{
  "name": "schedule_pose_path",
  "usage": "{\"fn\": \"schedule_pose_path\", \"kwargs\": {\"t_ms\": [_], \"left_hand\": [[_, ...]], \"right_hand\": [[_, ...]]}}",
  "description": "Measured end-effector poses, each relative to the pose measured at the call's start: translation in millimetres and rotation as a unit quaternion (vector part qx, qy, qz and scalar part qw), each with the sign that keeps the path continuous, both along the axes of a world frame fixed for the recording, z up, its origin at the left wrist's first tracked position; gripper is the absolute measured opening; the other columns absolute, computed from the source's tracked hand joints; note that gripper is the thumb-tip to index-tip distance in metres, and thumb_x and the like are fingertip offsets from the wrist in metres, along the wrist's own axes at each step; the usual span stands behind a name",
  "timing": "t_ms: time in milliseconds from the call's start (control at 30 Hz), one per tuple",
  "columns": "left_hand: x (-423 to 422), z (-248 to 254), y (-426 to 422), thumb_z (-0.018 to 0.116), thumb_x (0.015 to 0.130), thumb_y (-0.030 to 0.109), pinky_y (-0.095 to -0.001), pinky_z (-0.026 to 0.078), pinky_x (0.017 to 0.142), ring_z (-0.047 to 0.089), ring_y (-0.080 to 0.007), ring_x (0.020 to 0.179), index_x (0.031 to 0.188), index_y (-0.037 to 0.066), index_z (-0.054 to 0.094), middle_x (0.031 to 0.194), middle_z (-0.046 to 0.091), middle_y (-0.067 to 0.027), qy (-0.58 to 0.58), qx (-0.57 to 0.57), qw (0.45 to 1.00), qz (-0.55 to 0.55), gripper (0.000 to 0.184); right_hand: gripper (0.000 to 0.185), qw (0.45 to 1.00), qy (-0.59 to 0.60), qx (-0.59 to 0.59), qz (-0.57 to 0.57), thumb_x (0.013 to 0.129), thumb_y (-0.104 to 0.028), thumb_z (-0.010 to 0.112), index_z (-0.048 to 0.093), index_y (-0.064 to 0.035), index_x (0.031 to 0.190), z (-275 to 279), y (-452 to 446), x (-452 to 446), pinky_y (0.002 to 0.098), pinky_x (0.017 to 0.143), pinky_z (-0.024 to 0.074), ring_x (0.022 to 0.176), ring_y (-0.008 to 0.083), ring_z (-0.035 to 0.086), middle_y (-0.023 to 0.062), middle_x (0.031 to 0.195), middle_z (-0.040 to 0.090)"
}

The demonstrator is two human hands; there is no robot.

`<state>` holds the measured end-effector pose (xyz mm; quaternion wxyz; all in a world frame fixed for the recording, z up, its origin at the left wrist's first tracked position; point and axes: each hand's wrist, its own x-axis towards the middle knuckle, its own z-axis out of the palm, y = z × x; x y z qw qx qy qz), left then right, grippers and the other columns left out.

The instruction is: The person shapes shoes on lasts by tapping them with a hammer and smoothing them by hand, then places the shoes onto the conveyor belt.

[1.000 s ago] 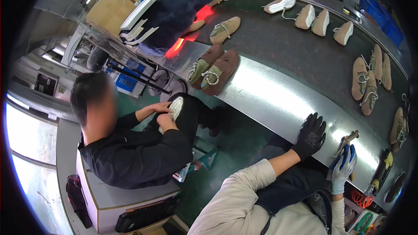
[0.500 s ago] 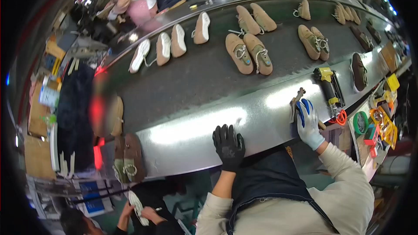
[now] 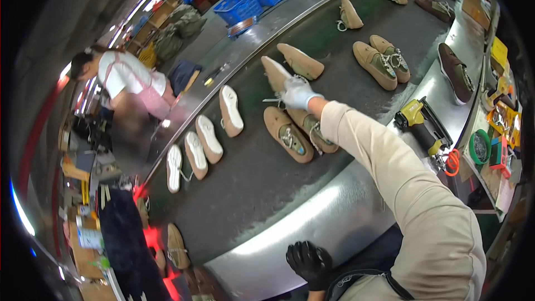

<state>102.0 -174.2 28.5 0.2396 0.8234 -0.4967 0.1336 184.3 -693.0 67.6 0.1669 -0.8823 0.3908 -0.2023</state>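
Observation:
My right hand (image 3: 300, 92), in a white glove, reaches across the dark surface and closes on the near end of a tan shoe (image 3: 274, 71); its fingertips are partly hidden. Another tan shoe (image 3: 301, 61) lies just beyond it. Below my right wrist is a pair of laced tan shoes (image 3: 285, 134), one partly covered by my forearm. My left hand (image 3: 309, 263), in a black glove, rests at the near edge of the shiny metal strip (image 3: 267, 262), fingers slightly apart and holding nothing.
Tan shoes with white soles (image 3: 209, 139) lie to the left. To the right are another laced pair (image 3: 374, 64), a yellow and black air tool (image 3: 422, 122), a dark shoe (image 3: 456, 73) and a green dish (image 3: 479, 146). A person (image 3: 134, 81) stands across the surface near blue crates (image 3: 251, 0).
My right hand has left the near metal strip and taken hold of a tan shoe farther away. The hammer-like tool it held is out of sight. The view has turned.

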Motion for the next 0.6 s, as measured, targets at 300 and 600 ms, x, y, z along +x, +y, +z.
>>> {"fn": "schedule_pose_path", "kwargs": {"t_ms": [300, 600], "left_hand": [[6.5, -12.1, -3.4, 0.061, 0.087, 0.031, -0.0576, 0.049, 0.101, 0.060, -0.0430, 0.115, 0.120, 0.005, 0.063, 0.119, 0.063, -0.0183, -0.038, 0.019, 0.999, 0.016, 0.042], [36.4, -29.3, 1.2, 0.064, 0.089, 0.025, -0.0516, 0.051, 0.097, 0.063, -0.0392, 0.110, 0.120, 0.004, 0.065, 0.118, 0.066, -0.0171, 0.058, 0.008, 0.996, -0.072, 0.038]], "right_hand": [[0.036, 0.959, -0.070, 0.061, -0.267, 0.099, -0.029, 0.048, 0.065, 0.0016, 0.106, -50.5, -85.5, -19.8, 0.0563, 0.094, 0.0515, 0.105, 0.0495, 0.065, 0.0270, 0.114, 0.068], [0.038, 0.997, 0.076, 0.018, -0.002, 0.099, -0.031, 0.048, 0.066, 0.0005, 0.110, -11.5, -18.6, 2.3, 0.0516, 0.088, 0.0528, 0.103, 0.0456, 0.066, 0.0252, 0.116, 0.070]]}}
